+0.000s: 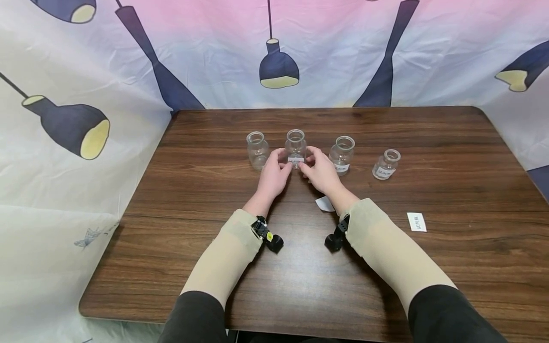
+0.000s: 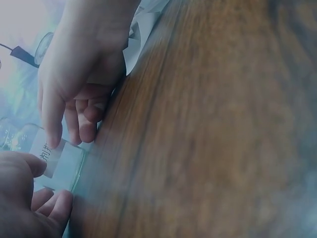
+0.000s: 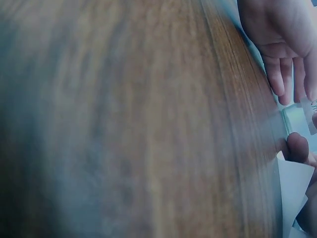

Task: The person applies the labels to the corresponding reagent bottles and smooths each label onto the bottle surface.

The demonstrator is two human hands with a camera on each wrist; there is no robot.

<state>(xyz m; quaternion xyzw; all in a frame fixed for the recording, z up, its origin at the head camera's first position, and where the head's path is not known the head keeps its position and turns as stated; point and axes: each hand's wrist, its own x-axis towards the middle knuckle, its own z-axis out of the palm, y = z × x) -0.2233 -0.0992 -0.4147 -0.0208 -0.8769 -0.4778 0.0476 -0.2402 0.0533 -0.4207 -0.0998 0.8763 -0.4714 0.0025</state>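
Note:
A clear glass jar stands upright on the table between both hands, a white label with dark writing low on its front. My left hand holds the jar's left side, thumb at the label's edge. From the other side my right hand grips it, thumb by the label's right end. In the left wrist view both thumbs lie over the label, with other fingers round the jar's sides. The right wrist view catches only the jar's base at its edge.
An unlabelled glass jar stands left of the hands. To the right are a labelled jar and a smaller labelled one. White paper lies under the right wrist, and a written label lies farther right on the brown table.

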